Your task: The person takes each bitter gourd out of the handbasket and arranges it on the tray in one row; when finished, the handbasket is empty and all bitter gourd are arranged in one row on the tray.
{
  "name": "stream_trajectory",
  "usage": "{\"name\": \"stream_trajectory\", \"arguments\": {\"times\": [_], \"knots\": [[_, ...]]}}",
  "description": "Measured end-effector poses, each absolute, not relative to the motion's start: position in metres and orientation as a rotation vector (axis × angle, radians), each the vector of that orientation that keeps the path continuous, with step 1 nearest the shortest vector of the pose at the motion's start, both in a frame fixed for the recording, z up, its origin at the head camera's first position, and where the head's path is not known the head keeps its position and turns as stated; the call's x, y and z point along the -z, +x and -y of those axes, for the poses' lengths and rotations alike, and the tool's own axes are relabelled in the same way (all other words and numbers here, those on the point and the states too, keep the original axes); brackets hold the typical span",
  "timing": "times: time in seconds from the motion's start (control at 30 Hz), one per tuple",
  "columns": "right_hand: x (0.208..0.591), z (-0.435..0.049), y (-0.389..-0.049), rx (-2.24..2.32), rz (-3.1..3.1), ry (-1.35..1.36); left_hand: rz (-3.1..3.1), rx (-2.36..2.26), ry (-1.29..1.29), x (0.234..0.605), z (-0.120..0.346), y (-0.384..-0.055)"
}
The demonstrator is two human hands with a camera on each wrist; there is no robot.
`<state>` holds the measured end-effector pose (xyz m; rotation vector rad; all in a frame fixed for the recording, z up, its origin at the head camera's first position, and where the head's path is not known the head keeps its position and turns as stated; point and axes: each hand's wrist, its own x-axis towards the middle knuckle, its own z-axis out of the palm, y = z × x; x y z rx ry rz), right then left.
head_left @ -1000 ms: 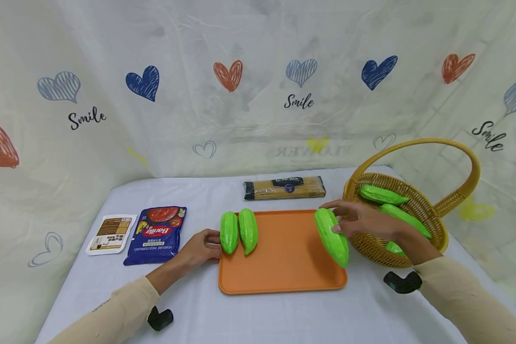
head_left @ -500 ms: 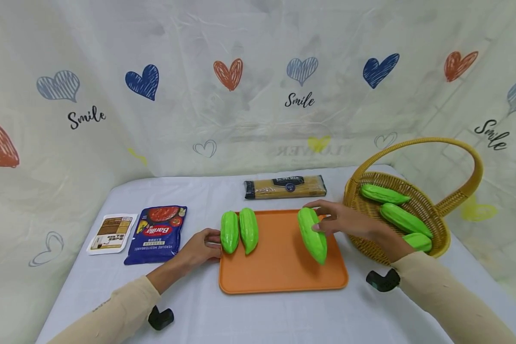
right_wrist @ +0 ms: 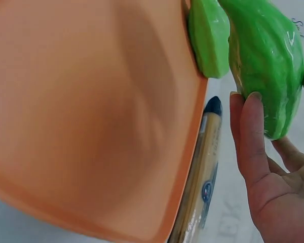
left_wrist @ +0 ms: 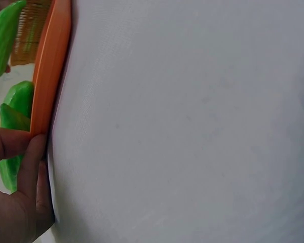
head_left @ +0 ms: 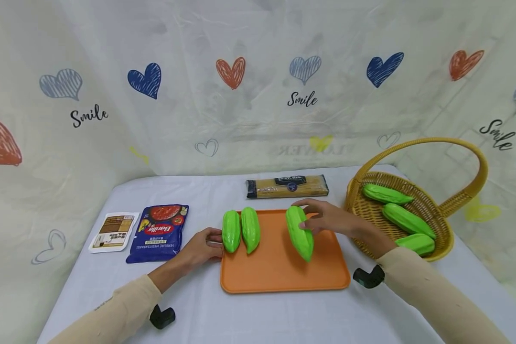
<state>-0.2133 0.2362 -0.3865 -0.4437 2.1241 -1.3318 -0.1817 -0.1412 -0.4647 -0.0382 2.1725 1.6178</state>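
Note:
My right hand (head_left: 322,217) holds a bright green, ridged bitter melon (head_left: 299,234) above the orange tray (head_left: 284,279), thumb on one side and fingers on the other. In the right wrist view the same bitter melon (right_wrist: 268,55) is tilted, and its shadow falls on the tray. My left hand (head_left: 199,249) pinches the tray's left rim; the left wrist view shows the thumb and fingers (left_wrist: 28,172) meeting at the orange edge. Two more bitter melons, one outer (head_left: 231,231) and one inner (head_left: 250,230), lie side by side at the tray's left end.
A wicker basket (head_left: 445,241) with a tall handle stands at the right with several bitter melons inside. Behind the tray lies a spaghetti pack (head_left: 287,187). A blue Barilla pouch (head_left: 158,234) and a white-brown packet (head_left: 114,232) lie at the left.
My right hand has carried the bitter melon leftward from the basket side to over the tray's middle right. My left hand has stayed at the tray's rim.

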Motion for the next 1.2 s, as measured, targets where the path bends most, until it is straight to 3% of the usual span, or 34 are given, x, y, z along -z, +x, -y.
{"name": "stream_trajectory", "arguments": {"times": [1.2], "knots": [[0.41,-0.189,-0.247,1.295,-2.162,-0.31,-2.138,-1.635,-0.02,0.462,0.143,-0.181]]}}
